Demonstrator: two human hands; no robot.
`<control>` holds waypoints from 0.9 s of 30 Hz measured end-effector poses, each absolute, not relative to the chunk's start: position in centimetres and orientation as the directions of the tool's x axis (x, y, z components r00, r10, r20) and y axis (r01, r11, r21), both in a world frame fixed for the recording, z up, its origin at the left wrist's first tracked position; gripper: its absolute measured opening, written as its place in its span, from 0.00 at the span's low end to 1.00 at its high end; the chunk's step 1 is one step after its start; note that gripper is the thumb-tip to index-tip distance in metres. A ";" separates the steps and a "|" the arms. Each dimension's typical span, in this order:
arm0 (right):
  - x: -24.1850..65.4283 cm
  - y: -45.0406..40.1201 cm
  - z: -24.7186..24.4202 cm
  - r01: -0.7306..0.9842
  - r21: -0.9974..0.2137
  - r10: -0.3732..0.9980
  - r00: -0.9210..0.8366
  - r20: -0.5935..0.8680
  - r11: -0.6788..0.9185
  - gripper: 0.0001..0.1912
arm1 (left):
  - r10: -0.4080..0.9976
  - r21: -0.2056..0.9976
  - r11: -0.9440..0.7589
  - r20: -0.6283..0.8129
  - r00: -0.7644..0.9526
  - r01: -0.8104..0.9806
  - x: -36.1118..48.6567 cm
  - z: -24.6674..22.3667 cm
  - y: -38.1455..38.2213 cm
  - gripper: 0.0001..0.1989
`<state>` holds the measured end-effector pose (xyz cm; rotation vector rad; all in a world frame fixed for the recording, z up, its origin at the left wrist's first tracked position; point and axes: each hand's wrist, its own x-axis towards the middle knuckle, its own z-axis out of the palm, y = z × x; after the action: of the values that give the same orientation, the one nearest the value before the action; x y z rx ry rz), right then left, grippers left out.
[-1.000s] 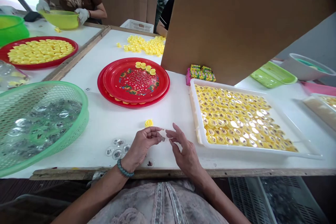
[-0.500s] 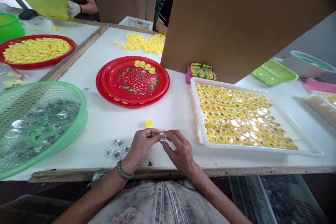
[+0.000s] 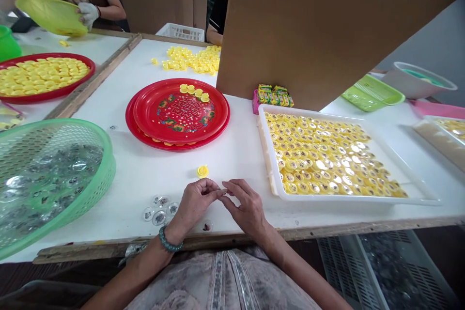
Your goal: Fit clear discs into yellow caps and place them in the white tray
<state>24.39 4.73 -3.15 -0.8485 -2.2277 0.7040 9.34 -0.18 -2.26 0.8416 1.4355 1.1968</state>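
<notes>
My left hand (image 3: pixel 196 203) and my right hand (image 3: pixel 246 203) meet over the white table, fingertips pinched around something small and pale that I cannot make out. Just beyond them lies a yellow round piece (image 3: pixel 202 171). Several clear printed discs (image 3: pixel 159 217) lie left of my left wrist, and one more clear disc (image 3: pixel 207 227) is between my forearms near the table edge. Two stacked red trays (image 3: pixel 163 118) stand farther back, a few yellow pieces on the upper one. To the right, a white tray (image 3: pixel 410 189) holds rows of yellow pieces with printed discs.
A green basket (image 3: pixel 109 155) of clear discs stands at the left. Behind are a yellow pile (image 3: pixel 194 60), a cardboard panel (image 3: pixel 308 29) and small boxes (image 3: pixel 275 96). Across the table, a person's gloved hand (image 3: pixel 88 13) holds a yellow basin (image 3: pixel 54 17).
The view has shifted slightly, so the table's objects appear farther left. My hands keep nearly the same pinched pose. Across the table, the yellow basin is tilted differently.
</notes>
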 end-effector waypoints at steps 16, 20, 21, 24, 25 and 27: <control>25.1 4.7 -2.6 0.434 -0.623 0.734 -0.569 0.371 0.650 0.13 | 0.923 0.931 0.347 -0.360 -0.139 -0.110 9.2 -1.2 0.1 0.09; 25.4 4.7 -2.5 0.403 -0.627 0.698 -0.631 0.337 0.667 0.17 | 0.938 0.943 0.311 -0.325 -0.124 -0.119 9.0 -1.4 0.1 0.09; 25.4 4.6 -2.5 0.402 -0.625 0.697 -0.631 0.341 0.669 0.17 | 0.940 0.945 0.304 -0.317 -0.122 -0.120 9.0 -1.4 0.1 0.09; 25.2 4.4 -2.8 0.416 -0.639 0.729 -0.583 0.360 0.647 0.15 | 0.946 0.952 0.284 -0.297 -0.132 -0.111 9.1 -1.4 0.2 0.10; 25.1 4.4 -2.9 0.425 -0.655 0.752 -0.554 0.357 0.625 0.14 | 0.945 0.953 0.282 -0.295 -0.140 -0.108 9.2 -1.4 0.2 0.10; 24.9 4.3 -3.0 0.449 -0.690 0.799 -0.501 0.331 0.568 0.12 | 0.941 0.952 0.288 -0.301 -0.157 -0.104 9.2 -1.5 0.2 0.10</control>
<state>24.87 4.34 -2.96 -0.9937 -2.1586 0.7060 9.21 0.17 -1.46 0.8412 1.3999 1.1396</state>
